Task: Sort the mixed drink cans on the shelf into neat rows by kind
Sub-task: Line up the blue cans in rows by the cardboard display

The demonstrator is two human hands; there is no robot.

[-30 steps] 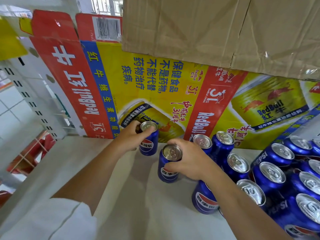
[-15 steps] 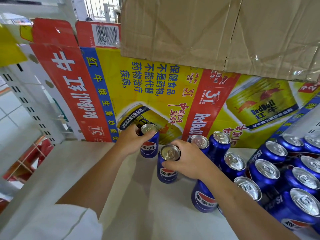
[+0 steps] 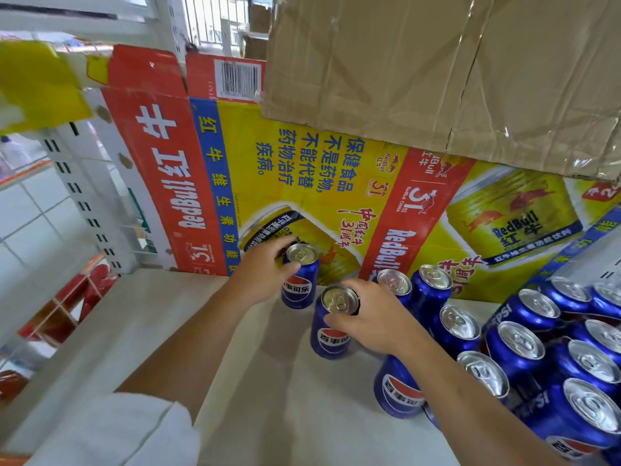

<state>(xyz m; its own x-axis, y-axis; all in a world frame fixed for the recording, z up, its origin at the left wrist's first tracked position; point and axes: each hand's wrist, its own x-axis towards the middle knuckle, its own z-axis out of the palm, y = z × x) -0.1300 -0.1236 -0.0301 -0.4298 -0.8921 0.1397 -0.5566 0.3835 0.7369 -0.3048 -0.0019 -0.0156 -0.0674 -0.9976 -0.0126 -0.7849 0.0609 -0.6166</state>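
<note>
Two blue Pepsi cans stand upright on the white shelf (image 3: pixel 141 334). My left hand (image 3: pixel 260 274) grips the farther can (image 3: pixel 300 280) from its left side, close to the Red Bull carton. My right hand (image 3: pixel 376 317) holds the nearer can (image 3: pixel 331 331) by its rim and right side. The two cans stand a little apart. To the right stand several more Pepsi cans (image 3: pixel 524 351) packed close together, and another one (image 3: pixel 398 391) shows just under my right wrist.
A flattened yellow and red Red Bull carton (image 3: pixel 336 183) lines the back of the shelf. A brown cardboard box (image 3: pixel 437 68) hangs over it at the top right. The white shelf upright (image 3: pixel 84 203) and floor tiles lie to the left.
Both hands keep their hold on the same two cans. The left can has shifted slightly back toward the carton; the view has moved a little.
</note>
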